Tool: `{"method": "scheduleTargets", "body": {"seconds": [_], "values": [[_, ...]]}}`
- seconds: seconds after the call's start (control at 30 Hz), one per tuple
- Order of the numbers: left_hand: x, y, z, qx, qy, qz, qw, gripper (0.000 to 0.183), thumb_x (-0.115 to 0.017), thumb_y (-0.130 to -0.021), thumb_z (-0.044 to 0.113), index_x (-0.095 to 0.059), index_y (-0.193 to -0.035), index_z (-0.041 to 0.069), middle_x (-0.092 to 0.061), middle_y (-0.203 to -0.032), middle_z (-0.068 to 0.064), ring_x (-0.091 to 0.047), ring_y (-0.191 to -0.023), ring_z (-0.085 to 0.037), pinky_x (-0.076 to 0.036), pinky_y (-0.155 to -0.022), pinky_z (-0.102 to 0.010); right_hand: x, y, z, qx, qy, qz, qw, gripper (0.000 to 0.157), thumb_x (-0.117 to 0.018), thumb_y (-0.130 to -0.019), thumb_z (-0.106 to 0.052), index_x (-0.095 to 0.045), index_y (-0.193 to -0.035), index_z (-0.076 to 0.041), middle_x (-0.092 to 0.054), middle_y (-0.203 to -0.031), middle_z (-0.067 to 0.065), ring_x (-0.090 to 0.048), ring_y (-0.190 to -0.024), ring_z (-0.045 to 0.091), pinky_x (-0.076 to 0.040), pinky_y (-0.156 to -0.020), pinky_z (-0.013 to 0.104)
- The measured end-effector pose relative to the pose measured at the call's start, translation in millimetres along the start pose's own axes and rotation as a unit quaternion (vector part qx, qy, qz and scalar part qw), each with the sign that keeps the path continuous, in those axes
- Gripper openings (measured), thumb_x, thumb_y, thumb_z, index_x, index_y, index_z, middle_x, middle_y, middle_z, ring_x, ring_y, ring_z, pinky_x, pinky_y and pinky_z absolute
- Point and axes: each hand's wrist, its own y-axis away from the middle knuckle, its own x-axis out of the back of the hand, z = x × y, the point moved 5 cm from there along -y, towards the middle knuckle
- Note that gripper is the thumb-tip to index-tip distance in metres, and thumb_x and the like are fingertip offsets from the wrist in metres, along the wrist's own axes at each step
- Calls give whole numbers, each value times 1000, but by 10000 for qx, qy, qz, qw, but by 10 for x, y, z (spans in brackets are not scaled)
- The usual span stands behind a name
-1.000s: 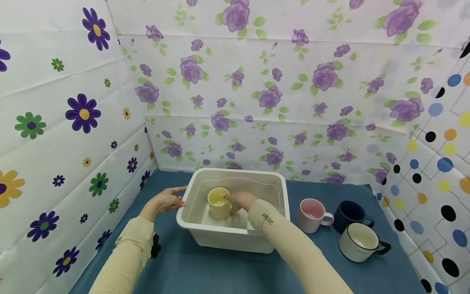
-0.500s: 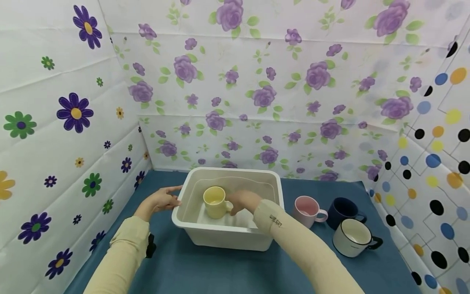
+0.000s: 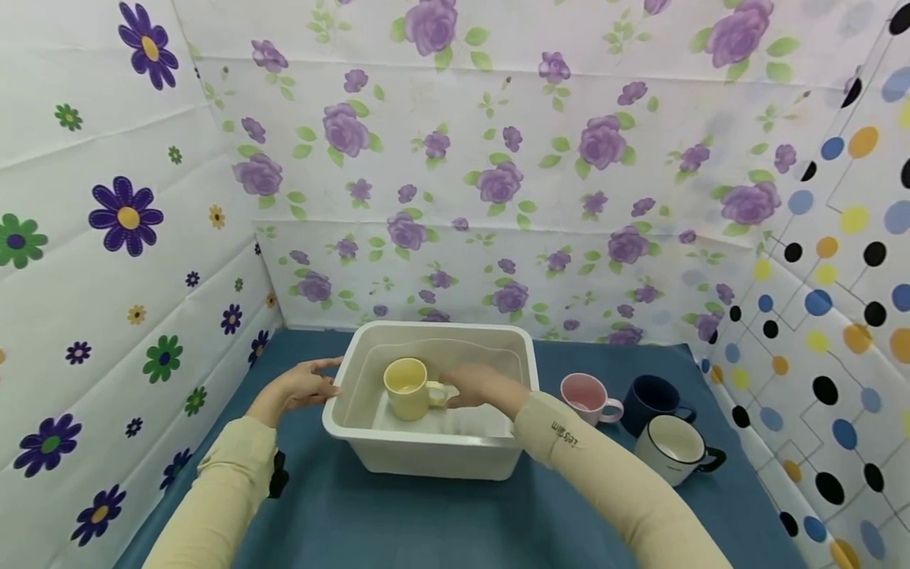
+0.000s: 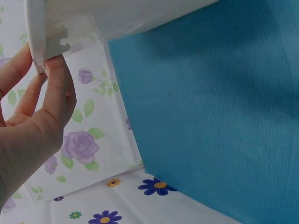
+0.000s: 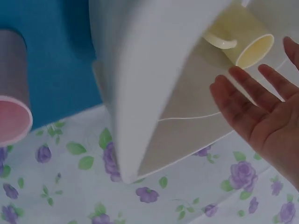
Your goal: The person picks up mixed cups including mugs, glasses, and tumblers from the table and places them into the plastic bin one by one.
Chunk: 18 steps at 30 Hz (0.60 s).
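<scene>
A yellow mug stands upright inside a white plastic tub, toward its left side, with its handle pointing right. My right hand is inside the tub just right of that handle. In the right wrist view its fingers are spread and nearly straight, apart from the mug, with nothing in them. At the tub's left edge, my left hand holds the rim. The left wrist view has the thumb and fingers of this hand pinching the rim from both sides.
Right of the tub stand a pink mug, a dark blue mug and a cream mug with a black handle. A blue cloth covers the table. Patterned sheets enclose the back and sides.
My right hand has let go of the yellow mug and drawn back to the right, so the mug's handle now shows. The left hand stays at the rim. The head view has shifted slightly.
</scene>
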Motion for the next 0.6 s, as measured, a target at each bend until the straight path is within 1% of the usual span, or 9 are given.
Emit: {"method": "scheduleTargets", "body": {"seconds": [0.13,0.23,0.4,0.5,0.6], "values": [[50,48,-4,62,-105,22,9999,78,-60,-89,-1,-13,-151,1,-65,-103,-9,-64,-78,-8,-56,-74,-25,54,51,-2,274,-584,254,9976,43,-63,-90,-31,-55,-129,-15,-61,-126,7,-58,-114,24,-48,-96,40],[46,63,-4,71,-84,1,9999,78,-61,-88,-1,-13,-150,0,-65,-106,-10,-65,-80,-8,-56,-76,-26,79,104,-7,504,-688,489,9952,40,-62,-91,-29,-57,-127,-14,-63,-123,8,-60,-111,24,-49,-94,39],[-24,17,29,-2,-22,-78,10000,79,-61,-88,-1,-13,-150,1,-64,-108,-12,-65,-80,-8,-56,-76,-26,108,259,21,711,-736,936,9903,34,-63,-90,-23,-61,-121,-10,-65,-119,9,-63,-106,24,-51,-91,38],[-34,3,21,0,-30,-92,10000,79,-61,-88,0,-12,-151,1,-64,-108,-11,-64,-79,-8,-56,-74,-25,84,353,-13,901,-635,1115,9876,32,-63,-90,-23,-62,-118,-8,-66,-116,8,-64,-103,22,-52,-88,35],[-30,-7,23,5,-13,-101,9999,78,-60,-89,-1,-12,-151,1,-65,-103,-8,-63,-77,-7,-56,-72,-23,53,447,-47,1011,-536,1215,9860,31,-62,-91,-25,-63,-117,-8,-67,-114,6,-64,-101,20,-53,-85,33]]}}
